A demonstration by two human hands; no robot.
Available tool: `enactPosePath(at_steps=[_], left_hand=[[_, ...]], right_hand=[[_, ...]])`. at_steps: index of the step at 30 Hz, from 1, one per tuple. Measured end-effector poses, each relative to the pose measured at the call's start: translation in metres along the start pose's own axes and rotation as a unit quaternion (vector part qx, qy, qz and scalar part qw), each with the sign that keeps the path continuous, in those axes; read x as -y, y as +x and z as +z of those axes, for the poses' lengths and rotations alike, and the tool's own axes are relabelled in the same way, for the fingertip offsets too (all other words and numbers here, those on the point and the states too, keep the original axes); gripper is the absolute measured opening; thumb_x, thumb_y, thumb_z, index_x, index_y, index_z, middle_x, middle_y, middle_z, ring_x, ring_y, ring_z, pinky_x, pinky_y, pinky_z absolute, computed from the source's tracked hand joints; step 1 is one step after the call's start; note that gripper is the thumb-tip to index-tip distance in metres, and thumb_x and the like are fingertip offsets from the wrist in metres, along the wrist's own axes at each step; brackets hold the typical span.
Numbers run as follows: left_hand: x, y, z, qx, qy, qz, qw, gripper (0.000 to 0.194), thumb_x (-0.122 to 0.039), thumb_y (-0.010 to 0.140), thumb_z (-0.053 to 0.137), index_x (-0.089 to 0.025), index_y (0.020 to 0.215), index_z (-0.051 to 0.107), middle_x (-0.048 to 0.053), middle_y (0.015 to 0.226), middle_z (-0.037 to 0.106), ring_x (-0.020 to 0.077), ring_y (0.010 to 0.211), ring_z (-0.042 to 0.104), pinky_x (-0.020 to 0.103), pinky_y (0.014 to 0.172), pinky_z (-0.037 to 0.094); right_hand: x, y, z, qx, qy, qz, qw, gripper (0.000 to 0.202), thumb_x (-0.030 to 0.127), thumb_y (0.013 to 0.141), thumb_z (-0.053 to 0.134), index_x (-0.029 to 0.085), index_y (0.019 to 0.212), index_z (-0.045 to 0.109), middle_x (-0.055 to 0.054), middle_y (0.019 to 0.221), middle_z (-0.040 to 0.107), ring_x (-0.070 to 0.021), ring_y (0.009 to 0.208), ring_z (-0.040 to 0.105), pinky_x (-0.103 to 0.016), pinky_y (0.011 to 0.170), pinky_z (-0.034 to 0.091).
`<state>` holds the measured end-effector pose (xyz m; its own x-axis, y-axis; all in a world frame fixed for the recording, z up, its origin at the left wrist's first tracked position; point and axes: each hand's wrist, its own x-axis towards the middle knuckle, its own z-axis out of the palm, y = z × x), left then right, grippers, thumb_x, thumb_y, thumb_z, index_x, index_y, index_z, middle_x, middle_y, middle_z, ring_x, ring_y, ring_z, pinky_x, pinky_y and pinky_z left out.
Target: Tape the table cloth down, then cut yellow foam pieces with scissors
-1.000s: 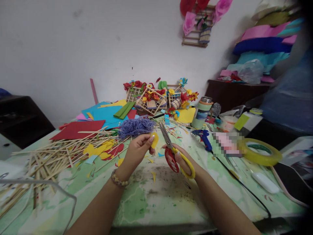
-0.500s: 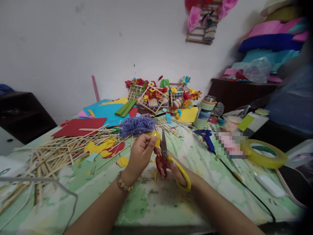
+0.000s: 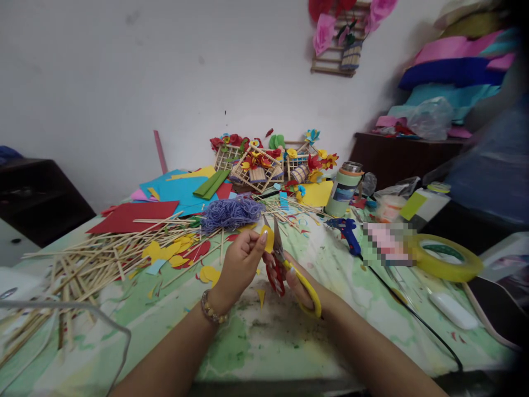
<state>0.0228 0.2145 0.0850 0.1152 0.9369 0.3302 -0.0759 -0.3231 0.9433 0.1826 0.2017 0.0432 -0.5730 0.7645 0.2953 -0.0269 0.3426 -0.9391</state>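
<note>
Between thumb and fingers, my left hand (image 3: 243,258) pinches a small yellow piece of paper (image 3: 269,239). My right hand (image 3: 298,281) is closed around the handles of a pair of scissors (image 3: 278,247), one handle red and one yellow. The scissor blades point up and away from me, parted, right beside the yellow piece. Whether an edge of the paper lies between them I cannot tell. Below my hands a yellow scrap (image 3: 260,298) rests on the tablecloth. More yellow cut pieces (image 3: 209,274) and red ones (image 3: 200,252) lie to the left.
Thin wooden sticks (image 3: 82,264) spread over the left side, beside red paper (image 3: 134,215). Purple yarn (image 3: 231,212) lies ahead, with stick frames and paper flowers (image 3: 258,165) behind. To the right are a flask (image 3: 344,190), a blue glue gun (image 3: 349,234) with its cord, and yellow tape (image 3: 448,259).
The scissor blades have opened wider beside the yellow paper. Both hands have shifted slightly, and the camera view has moved a little.
</note>
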Motion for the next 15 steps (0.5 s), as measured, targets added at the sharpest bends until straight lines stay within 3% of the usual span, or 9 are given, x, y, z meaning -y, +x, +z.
enactPosePath(at_steps=[8, 15], left_hand=[[-0.0021, 0.0012, -0.0001, 0.001, 0.003, 0.002, 1.000, 0.029, -0.044, 0.086, 0.057, -0.016, 0.078, 0.051, -0.002, 0.055, 0.063, 0.0100, 0.050, 0.061, 0.019, 0.051, 0.049], [-0.0023, 0.0032, -0.0024, -0.007, -0.007, 0.013, 1.000, 0.029, -0.043, 0.084, 0.059, -0.015, 0.081, 0.054, -0.003, 0.053, 0.062, 0.0095, 0.049, 0.059, 0.019, 0.052, 0.048]], right_hand=[[-0.0013, 0.0013, -0.0009, -0.006, -0.009, -0.045, 0.999, 0.059, 0.071, 0.087, 0.030, 0.020, 0.117, 0.040, 0.000, 0.075, 0.040, -0.0120, 0.057, 0.036, -0.026, 0.051, 0.038], [0.0001, 0.0001, -0.0032, -0.016, 0.005, -0.041, 0.999, 0.058, 0.069, 0.087, 0.034, 0.020, 0.116, 0.041, 0.001, 0.075, 0.039, -0.0092, 0.055, 0.037, -0.022, 0.046, 0.037]])
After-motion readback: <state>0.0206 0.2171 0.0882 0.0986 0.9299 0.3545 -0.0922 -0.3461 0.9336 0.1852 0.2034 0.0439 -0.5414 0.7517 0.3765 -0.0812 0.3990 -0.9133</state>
